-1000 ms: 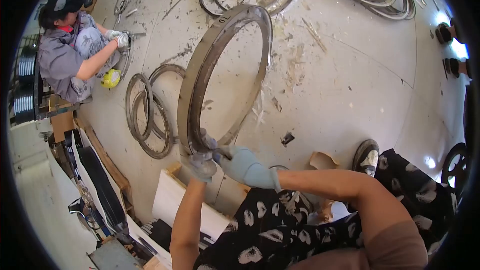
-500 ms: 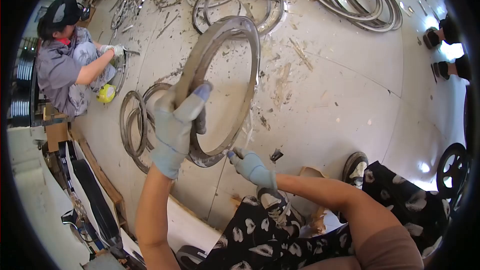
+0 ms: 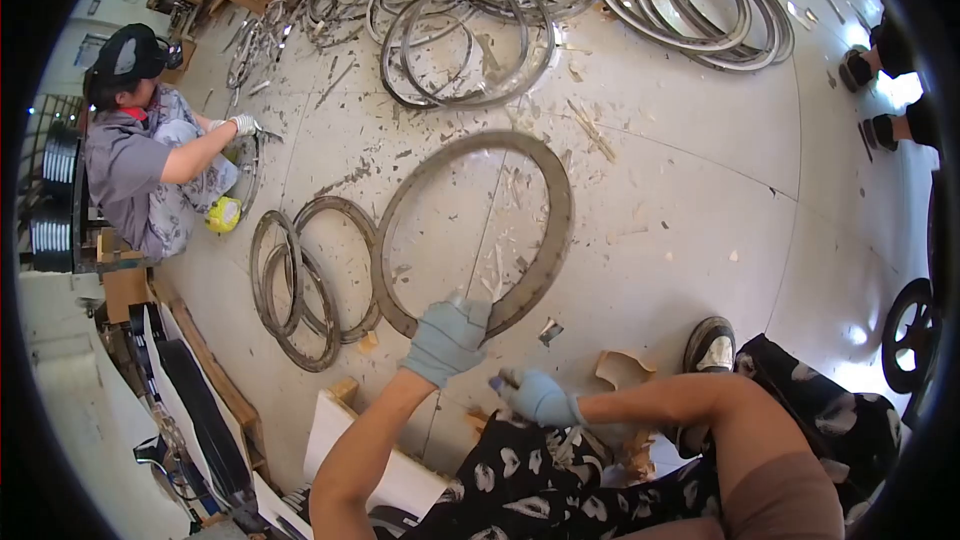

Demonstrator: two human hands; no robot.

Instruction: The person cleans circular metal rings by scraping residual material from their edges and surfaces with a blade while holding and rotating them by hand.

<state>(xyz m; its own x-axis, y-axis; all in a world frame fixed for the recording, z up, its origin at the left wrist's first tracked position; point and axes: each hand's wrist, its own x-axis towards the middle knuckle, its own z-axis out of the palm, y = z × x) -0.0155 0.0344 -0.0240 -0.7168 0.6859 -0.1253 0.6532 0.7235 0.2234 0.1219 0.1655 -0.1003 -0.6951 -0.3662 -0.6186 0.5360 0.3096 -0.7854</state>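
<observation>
A large grey metal ring with a flat, dull, stained face is tilted over the floor in front of me. My left hand, in a pale grey-blue glove, is closed on its near edge. My right hand, gloved the same way, is apart from the ring, low and close to my knees. Its fingers are curled, with a blue tip showing; whatever they hold, if anything, is too small to make out. Several similar dull rings lie overlapping just left of the held one.
Shiny rings lie in piles at the back, with another stack at back right. Strips and scraps litter the floor. A crouching co-worker is on the left, beside a wooden-edged panel. Someone's feet show at right.
The ring has swung from nearly upright to a flatter tilt, lower and farther right. My left hand has shifted down and right with it; my right hand has drawn back from its edge.
</observation>
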